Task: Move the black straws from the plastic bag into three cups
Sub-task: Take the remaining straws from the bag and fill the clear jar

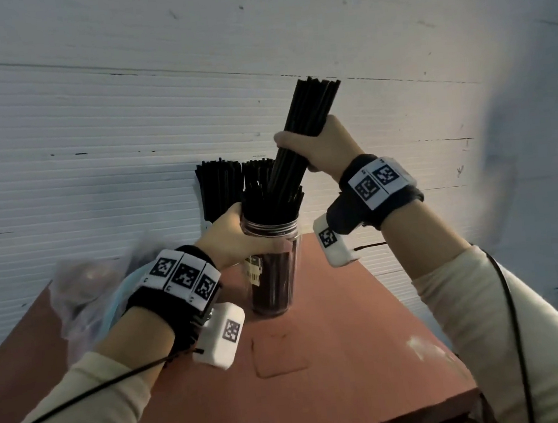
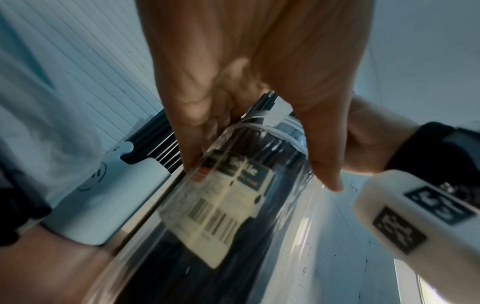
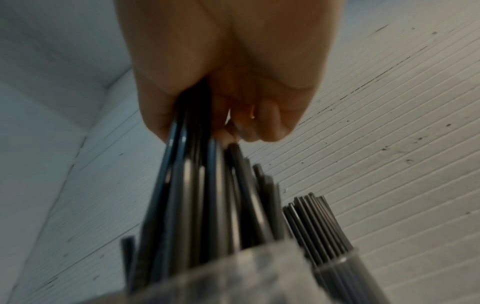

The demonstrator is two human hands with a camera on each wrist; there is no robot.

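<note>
My right hand grips a bundle of black straws, held tilted with its lower ends inside a clear labelled jar that holds more straws. My left hand wraps round the jar's neck; the left wrist view shows fingers and thumb curled about the jar. In the right wrist view the straws run from my fist down into the jar mouth. Two more cups full of straws stand behind, against the wall. The plastic bag lies crumpled at the left.
The jar stands near the back of a reddish-brown table. A white ribbed wall rises directly behind. The table's right edge drops off beside my right forearm. A second straw-filled cup shows next to the jar.
</note>
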